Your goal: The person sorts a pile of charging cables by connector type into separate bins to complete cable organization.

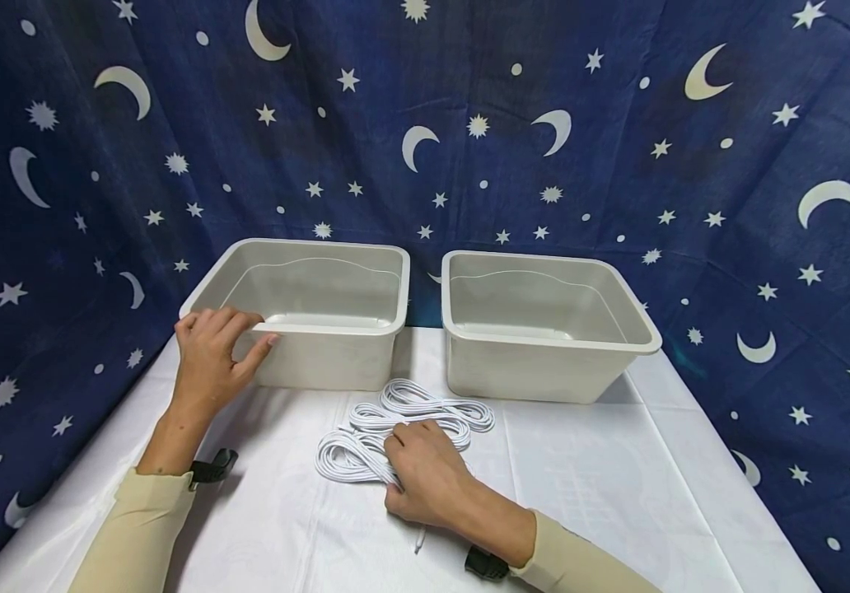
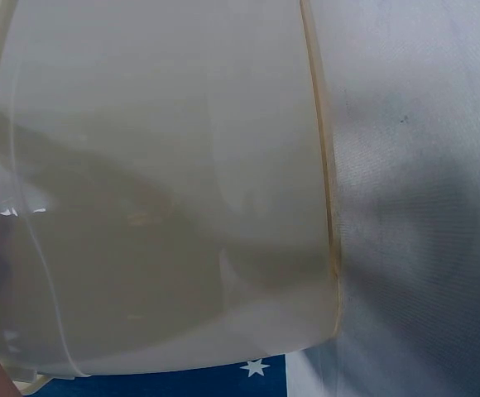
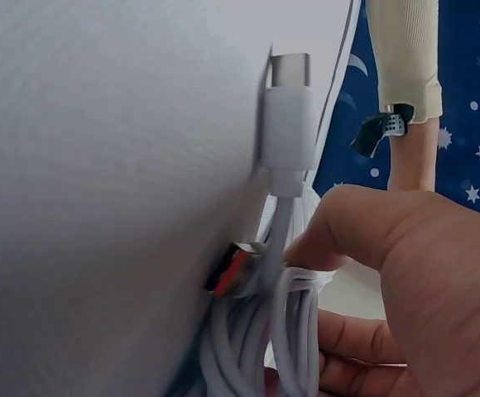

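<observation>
Gripping the near rim of a pale-grey rectangular plastic tub w/ rounded corners (image 1: 329, 360), the L hand (image 1: 210, 356) is at its near-left corner in the head view, fingers over the rim, thumb outside. A 2nd matching pale-grey plastic tub (image 1: 529, 375) stands beside it to the R, small gap btwn. In front, on a table covered w/ white cloth (image 1: 573, 494), the R hand (image 1: 432, 473) holds the nearest coiled bundle of thin white cable (image 1: 347, 459); more white cable coils (image 1: 440, 405) lie touching it, just beyond, nr both tubs. Behind: dark-blue fabric w/ white moons & stars (image 1: 366, 123). Both arms have beige sleeves (image 1: 128, 535) & black straps (image 1: 213, 467).

L wrist view: mostly the 1st tub's smooth outer wall, rim at L edge; only a sliver of hand shows, so can't tell the grip from this angle.

R wrist view: thumb & fingers closed round the cable loops. A white plug w/ slim silver tip (image 3: 288, 124) sticks up; a wider metal plug, orange-red inside (image 3: 233, 269), sits just below, tilted.
</observation>
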